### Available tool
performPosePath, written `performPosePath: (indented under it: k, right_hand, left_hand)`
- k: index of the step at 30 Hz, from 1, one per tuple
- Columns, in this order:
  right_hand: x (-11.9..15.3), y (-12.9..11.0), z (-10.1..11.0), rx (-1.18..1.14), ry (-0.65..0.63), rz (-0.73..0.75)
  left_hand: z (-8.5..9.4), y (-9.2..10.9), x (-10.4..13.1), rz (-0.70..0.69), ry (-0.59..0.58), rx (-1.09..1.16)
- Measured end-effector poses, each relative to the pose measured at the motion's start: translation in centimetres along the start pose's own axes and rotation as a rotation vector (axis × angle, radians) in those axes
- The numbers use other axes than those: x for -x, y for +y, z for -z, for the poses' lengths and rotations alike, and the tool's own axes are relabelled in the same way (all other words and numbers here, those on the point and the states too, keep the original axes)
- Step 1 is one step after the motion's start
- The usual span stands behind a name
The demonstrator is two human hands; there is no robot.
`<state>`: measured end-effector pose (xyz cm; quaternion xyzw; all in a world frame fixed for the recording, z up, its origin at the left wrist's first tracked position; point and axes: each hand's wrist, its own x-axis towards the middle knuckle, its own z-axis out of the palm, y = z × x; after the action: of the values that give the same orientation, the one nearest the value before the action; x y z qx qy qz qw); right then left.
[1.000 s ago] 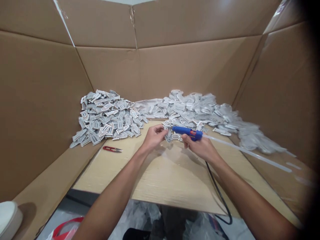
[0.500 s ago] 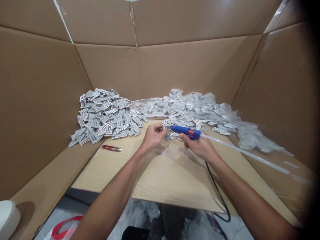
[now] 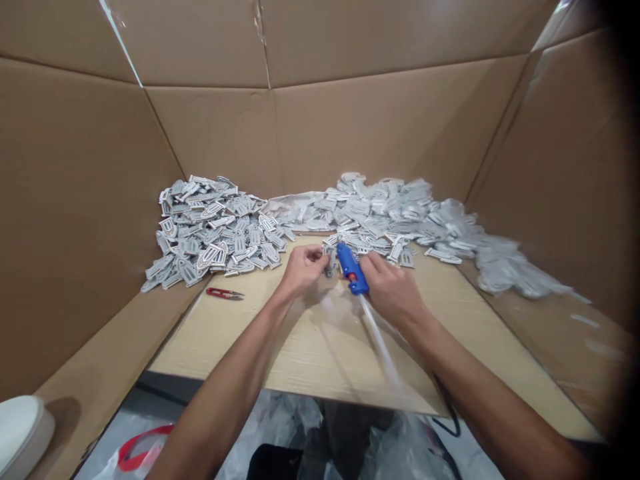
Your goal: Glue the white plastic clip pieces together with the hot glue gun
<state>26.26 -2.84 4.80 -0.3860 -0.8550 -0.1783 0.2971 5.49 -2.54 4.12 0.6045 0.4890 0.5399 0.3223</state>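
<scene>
My left hand (image 3: 305, 268) pinches a small grey slotted piece (image 3: 330, 261) above the middle of the board. Close to its right, my right hand (image 3: 393, 283) grips a blue hot glue gun (image 3: 353, 269), its nozzle pointing away from me. A long translucent glue stick (image 3: 377, 337) sticks out of the gun's rear, slightly blurred. Beyond both hands, more grey slotted pieces (image 3: 399, 248) lie loose on the board. The gun's trigger is hidden from view.
A large heap of grey pieces (image 3: 215, 230) stands at the left, with red thread snips (image 3: 225, 294) before it. Plastic-wrapped pieces (image 3: 385, 200) are piled at the back right. Cardboard walls (image 3: 375, 120) surround the wooden board (image 3: 310, 373). A white round container (image 3: 23, 433) sits lower left.
My right hand has turned the glue gun from pointing left to pointing away from me, so the glue stick swung toward the front edge. My left hand still holds the piece, slightly tilted.
</scene>
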Motion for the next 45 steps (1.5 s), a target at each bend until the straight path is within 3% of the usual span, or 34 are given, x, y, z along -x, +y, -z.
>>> performPosePath:
  k: [4,7,9,10,12,14,16,19,23,27,30,34,39,42,45]
  right_hand:
    - [-0.1,0.8,-0.1,-0.076,0.196,-0.09]
    - [-0.2,1.9,-0.9,-0.245,0.213,-0.156]
    - [-0.3,2.4,-1.3,-0.327,0.189,-0.226]
    - [-0.4,2.5,-1.4,-0.353,0.167,-0.261]
    - [-0.6,2.6,-1.5,-0.392,0.115,-0.319]
    - [-0.7,2.6,-1.4,-0.424,0.057,-0.366]
    - [-0.8,2.8,-1.5,-0.445,-0.011,-0.396]
    - [-0.8,3.0,-1.8,-0.418,-0.125,-0.389]
    - [-0.6,3.2,-2.4,-0.315,-0.255,-0.348]
    - [-0.6,3.3,-3.1,-0.24,-0.289,-0.34]
    - [-0.5,3.5,-3.3,-0.218,-0.283,-0.35]
    - [-0.5,3.3,-2.7,-0.277,-0.247,-0.324]
    - [-0.3,2.0,-1.4,-0.553,-0.394,-0.252]
    - [-0.5,0.5,-1.4,-0.585,-0.443,-0.267]
    - [-0.9,-1.1,-2.0,-0.517,-0.419,-0.32]
  left_hand:
    - [1.3,-0.5,-0.1,0.226,0.041,-0.065]
    - [3.6,-0.4,-0.1,0.489,-0.075,-0.162]
    - [5.3,0.0,-0.5,0.568,-0.027,-0.158]
    - [6.0,0.2,-0.9,0.519,0.118,-0.091]
    - [6.9,0.7,-1.8,0.222,0.494,0.144]
    - [7.0,0.9,-2.5,-0.034,0.678,0.336]
    - [6.4,0.6,-2.7,-0.077,0.622,0.328]
    - [4.4,-0.6,-2.1,-0.015,0.35,-0.015]
    - [1.7,-2.1,-0.7,-0.08,0.095,-0.322]
    - [-0.4,-3.3,-0.4,-0.249,-0.199,-0.459]
    - [-1.6,-3.7,-0.9,-0.296,-0.327,-0.595]
    - [-2.0,-3.1,-1.2,-0.218,-0.313,-0.753]
    - [0.7,-2.9,-0.7,-0.118,-0.134,-0.788]
    - [2.8,-3.2,-1.3,0.004,0.104,-0.639]
    - [3.7,-3.0,-2.2,0.184,0.275,-0.274]
